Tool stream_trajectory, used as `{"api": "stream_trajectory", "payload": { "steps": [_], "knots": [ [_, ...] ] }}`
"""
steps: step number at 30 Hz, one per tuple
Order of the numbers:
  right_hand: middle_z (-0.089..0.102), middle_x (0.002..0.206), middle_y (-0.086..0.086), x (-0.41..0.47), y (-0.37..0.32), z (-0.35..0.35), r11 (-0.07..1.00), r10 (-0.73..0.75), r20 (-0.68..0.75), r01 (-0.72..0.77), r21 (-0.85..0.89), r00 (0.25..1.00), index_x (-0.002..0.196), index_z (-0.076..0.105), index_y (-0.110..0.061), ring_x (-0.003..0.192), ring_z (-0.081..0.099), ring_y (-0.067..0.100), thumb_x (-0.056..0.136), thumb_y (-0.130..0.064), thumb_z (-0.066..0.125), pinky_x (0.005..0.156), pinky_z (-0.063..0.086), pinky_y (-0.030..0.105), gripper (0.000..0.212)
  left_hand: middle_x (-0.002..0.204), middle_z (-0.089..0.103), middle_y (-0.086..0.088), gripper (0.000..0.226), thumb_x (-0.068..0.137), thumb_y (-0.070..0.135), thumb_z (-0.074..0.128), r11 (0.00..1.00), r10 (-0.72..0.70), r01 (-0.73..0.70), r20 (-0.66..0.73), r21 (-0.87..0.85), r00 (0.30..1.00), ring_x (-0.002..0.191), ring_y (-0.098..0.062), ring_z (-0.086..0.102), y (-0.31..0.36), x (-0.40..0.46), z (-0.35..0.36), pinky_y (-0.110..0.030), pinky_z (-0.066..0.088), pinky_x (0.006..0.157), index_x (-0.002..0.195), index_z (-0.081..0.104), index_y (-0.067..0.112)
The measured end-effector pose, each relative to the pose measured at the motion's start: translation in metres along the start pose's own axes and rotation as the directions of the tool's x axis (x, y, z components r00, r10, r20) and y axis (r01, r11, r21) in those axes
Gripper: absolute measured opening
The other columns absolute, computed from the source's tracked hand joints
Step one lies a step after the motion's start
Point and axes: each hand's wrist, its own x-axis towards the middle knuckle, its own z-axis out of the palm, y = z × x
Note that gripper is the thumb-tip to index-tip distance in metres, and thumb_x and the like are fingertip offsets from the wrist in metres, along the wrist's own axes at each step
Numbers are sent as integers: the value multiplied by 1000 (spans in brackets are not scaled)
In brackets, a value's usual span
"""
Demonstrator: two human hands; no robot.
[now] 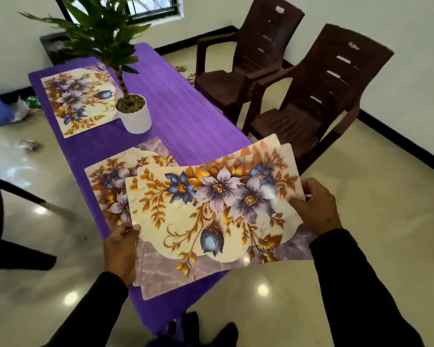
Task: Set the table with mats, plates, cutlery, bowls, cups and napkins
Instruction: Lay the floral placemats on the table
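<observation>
I hold a small stack of floral place mats [211,216] above the near end of a table with a purple cloth [176,106]. My left hand [122,249] grips the stack's left edge, thumb on top. At the right edge, my right hand [318,204] pinches the mats. One mat [108,181] lies flat on the near left of the table, partly hidden under the held stack. Another mat [78,101] lies at the far left end.
A white pot with a green plant [134,113] stands mid-table between the two laid mats. Two brown plastic chairs [311,101] stand along the table's right side. A dark chair leg [23,196] shows at the left. Glossy floor surrounds the table.
</observation>
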Motion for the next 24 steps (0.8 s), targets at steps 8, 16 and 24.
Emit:
{"api": "stream_trajectory", "payload": {
  "steps": [8,16,24],
  "knots": [
    [68,97,5,41,30,-33,959,38,238,32,-281,971,102,68,-9,85,60,25,78,-13,80,73,40,28,28,111,74,-11,15,100,10,59,999,-9,7,-37,-35,999,105,-33,68,-31,-7,51,-50,53,96,107,72,10],
    [63,81,3,166,38,-52,956,-140,358,220,-192,923,86,65,-10,81,53,21,81,-1,69,67,35,24,11,96,72,-14,17,98,5,60,992,-36,-2,-289,-129,957,91,-28,62,-45,-24,155,-48,51,93,87,72,13],
    [67,86,17,267,37,-54,900,-355,425,427,-87,833,95,69,0,87,64,32,89,-5,62,73,38,26,11,88,65,-12,17,97,11,62,966,-128,-14,-521,-259,844,89,-27,56,-84,-53,234,-41,48,84,83,70,14]
  ]
}}
